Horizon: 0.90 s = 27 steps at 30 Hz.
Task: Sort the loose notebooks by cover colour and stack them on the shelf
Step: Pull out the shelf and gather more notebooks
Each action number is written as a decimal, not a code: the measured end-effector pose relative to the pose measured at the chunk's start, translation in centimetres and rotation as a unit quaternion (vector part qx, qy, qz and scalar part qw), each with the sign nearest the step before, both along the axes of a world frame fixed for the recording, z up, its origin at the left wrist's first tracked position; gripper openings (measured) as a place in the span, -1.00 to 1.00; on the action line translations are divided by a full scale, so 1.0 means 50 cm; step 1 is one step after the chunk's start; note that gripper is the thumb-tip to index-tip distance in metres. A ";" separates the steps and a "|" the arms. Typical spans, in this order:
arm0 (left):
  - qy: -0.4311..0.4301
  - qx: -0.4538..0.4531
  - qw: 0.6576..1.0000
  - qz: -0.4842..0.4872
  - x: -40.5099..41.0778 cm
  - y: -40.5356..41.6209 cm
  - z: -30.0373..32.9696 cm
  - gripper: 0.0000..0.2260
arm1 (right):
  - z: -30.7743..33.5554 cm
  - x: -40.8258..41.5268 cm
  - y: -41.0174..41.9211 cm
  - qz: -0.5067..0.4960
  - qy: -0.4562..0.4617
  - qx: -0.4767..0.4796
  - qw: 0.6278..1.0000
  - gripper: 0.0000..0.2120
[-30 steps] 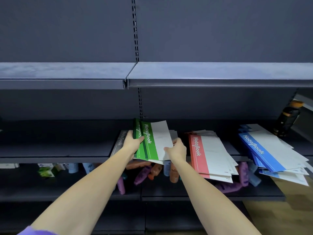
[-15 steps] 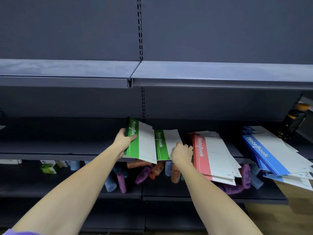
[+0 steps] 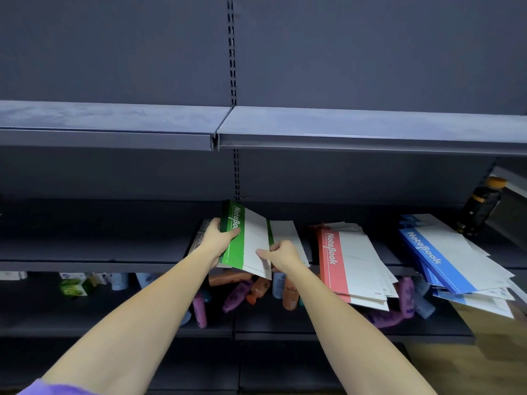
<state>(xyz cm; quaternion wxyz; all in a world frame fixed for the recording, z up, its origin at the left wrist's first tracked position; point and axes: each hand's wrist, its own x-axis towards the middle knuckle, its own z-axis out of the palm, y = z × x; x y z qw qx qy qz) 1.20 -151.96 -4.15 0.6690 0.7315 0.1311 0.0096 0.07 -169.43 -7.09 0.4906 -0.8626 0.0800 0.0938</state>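
On the dark middle shelf [image 3: 114, 252] my left hand [image 3: 218, 238] grips the spine side of a green notebook [image 3: 245, 243], lifted and tilted above the shelf. My right hand [image 3: 281, 253] pinches the right edge of that notebook, over a second green notebook [image 3: 286, 232] lying under it. A grey notebook [image 3: 199, 238] peeks out behind my left hand. To the right lie a fanned stack of red notebooks [image 3: 348, 260] and, further right, a loose stack of blue notebooks [image 3: 450, 255], both overhanging the shelf's front edge.
A dark bottle with an orange cap [image 3: 482, 206] stands at the far right of the shelf. The shelf below holds several purple, orange and blue bottles [image 3: 239, 292] and small boxes [image 3: 74, 283]. An upper shelf [image 3: 342, 129] juts out overhead.
The green notebooks were split apart, then my right hand came left onto the upper green notebook's edge, which now covers most of the lower one. The view shifted slightly.
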 end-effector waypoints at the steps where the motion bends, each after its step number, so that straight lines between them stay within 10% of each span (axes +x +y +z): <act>1: -0.002 0.002 1.000 -0.002 -0.001 -0.003 0.000 -0.75 | -0.001 -0.002 -0.006 -0.020 0.013 0.017 1.000 -0.68; 15: -0.016 0.027 0.999 0.021 -0.010 0.007 -0.004 -0.55 | -0.011 0.003 -0.033 -0.133 0.007 0.064 0.989 -0.83; 27: -0.021 0.027 0.996 0.080 -0.002 0.080 0.001 -0.76 | -0.039 -0.002 -0.046 -0.035 -0.109 -0.301 0.947 -0.59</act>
